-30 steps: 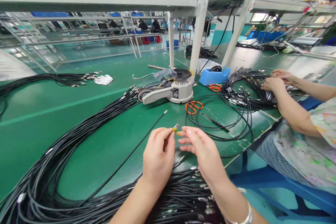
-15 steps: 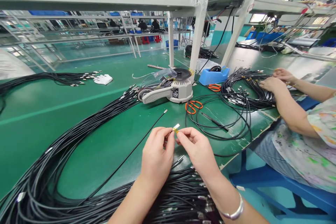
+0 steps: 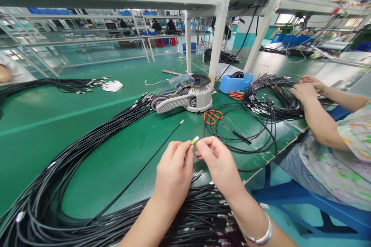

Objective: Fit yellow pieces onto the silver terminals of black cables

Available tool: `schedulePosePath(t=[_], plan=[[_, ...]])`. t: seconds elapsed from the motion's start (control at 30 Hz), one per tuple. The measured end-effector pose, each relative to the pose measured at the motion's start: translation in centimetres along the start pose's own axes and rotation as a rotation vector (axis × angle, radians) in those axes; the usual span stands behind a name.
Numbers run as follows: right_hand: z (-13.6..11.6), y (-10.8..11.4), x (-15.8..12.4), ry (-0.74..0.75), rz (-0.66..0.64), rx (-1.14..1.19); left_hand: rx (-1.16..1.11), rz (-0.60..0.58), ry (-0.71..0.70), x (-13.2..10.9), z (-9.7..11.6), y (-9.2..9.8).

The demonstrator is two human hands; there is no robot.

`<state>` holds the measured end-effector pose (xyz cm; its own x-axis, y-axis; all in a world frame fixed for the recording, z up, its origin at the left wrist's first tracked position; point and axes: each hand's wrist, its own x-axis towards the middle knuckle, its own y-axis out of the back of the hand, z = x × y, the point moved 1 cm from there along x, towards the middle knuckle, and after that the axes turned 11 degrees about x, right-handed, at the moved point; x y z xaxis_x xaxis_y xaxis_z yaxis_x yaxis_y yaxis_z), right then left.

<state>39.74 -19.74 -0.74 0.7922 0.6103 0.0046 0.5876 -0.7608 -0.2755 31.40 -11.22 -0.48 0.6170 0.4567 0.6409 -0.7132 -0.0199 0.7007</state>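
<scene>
My left hand (image 3: pixel 173 170) pinches a cable just behind its metal connector (image 3: pixel 196 138), which points up and away from me. A piece of yellow tape (image 3: pixel 193 142) sits around the connector's base. My right hand (image 3: pixel 219 164) has thumb and forefinger closed at the tape's right side; whether tape is between them is hard to make out. Below both hands lies a thick bundle of black cables (image 3: pixel 95 133), curving round to the left with metal ends. One single cable (image 3: pixel 145 165) lies apart on the green table, left of my hands.
A grey tape dispenser (image 3: pixel 199 98) stands ahead. Orange-handled scissors (image 3: pixel 213 117), a black pen (image 3: pixel 236 133) and looped cables lie to its right, near a blue tape holder (image 3: pixel 236 83). A white glove (image 3: pixel 112 86) lies left. At right, a co-worker's hands (image 3: pixel 307 88) handle another cable bundle.
My right fingers have shifted slightly up and right around the taped connector, and more yellow tape shows against it. My left hand keeps its pinch. The co-worker's hands have moved slightly.
</scene>
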Motion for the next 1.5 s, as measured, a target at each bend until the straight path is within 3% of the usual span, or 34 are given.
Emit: schedulePosePath(t=[0.23,0.57,0.77,1.07,1.37,1.5], plan=[[0.9,-0.1,0.3,-0.050,-0.022,0.008,-0.025,-0.020,0.019,-0.1,0.0,0.0],[0.7,0.0,-0.2,0.011,0.002,-0.009,-0.135,-0.096,0.057,0.2,-0.1,0.4],[0.6,0.1,-0.2,0.020,0.022,-0.035,-0.234,-0.255,0.257,0.6,0.0,1.1],[0.5,0.1,-0.4,0.052,0.020,-0.076,-0.164,-0.261,0.168,0.1,0.3,0.6],[0.0,0.2,-0.5,0.084,0.014,-0.082,-0.581,-0.452,0.550,0.3,0.7,0.8],[-0.2,0.4,-0.7,0.091,0.008,-0.084,-0.743,-0.489,0.642,0.6,0.8,0.9]])
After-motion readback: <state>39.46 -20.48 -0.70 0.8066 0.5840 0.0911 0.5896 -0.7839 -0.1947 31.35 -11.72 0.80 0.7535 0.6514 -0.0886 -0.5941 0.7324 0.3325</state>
